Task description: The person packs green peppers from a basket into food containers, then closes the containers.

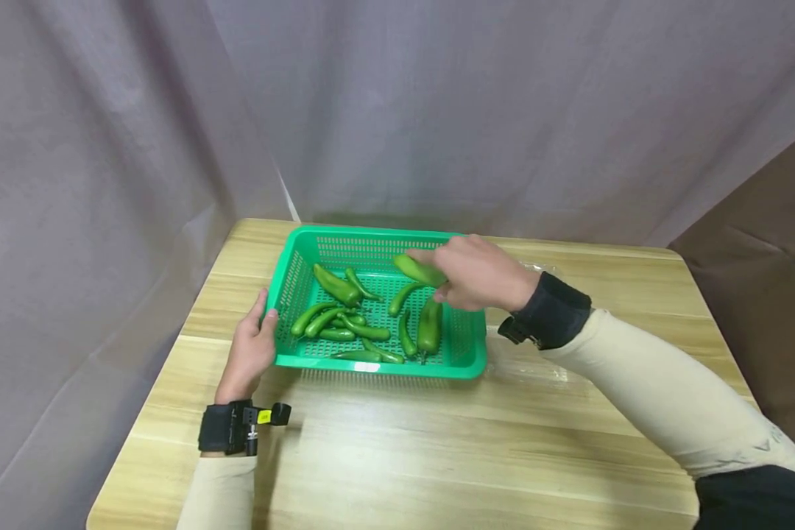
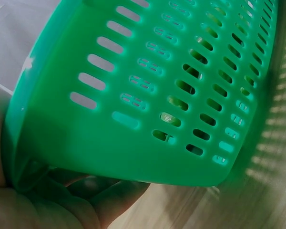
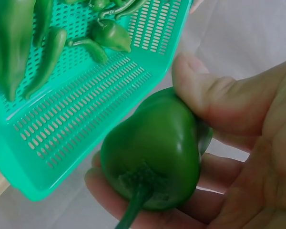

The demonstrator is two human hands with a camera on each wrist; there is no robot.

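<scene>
The right hand (image 1: 480, 274) is curling its thumb and fingers around a green pepper (image 3: 155, 150) and holding it over the far side of the green basket (image 1: 467, 364). More peppers (image 1: 344, 320) are lying in the basket, just below and left of that hand. It should lower the pepper gently. The left hand (image 1: 252, 350) is gripping the basket's near left rim, steadying it on the table (image 1: 437, 449).

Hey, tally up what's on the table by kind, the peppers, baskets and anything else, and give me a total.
Green peppers: 12 that I can make out; 11 lie in the basket, some overlapping, and 1, the held pepper, is gripped by the right hand.
Green basket: 1, with the left hand on its rim.
Total: 13 things.
</scene>
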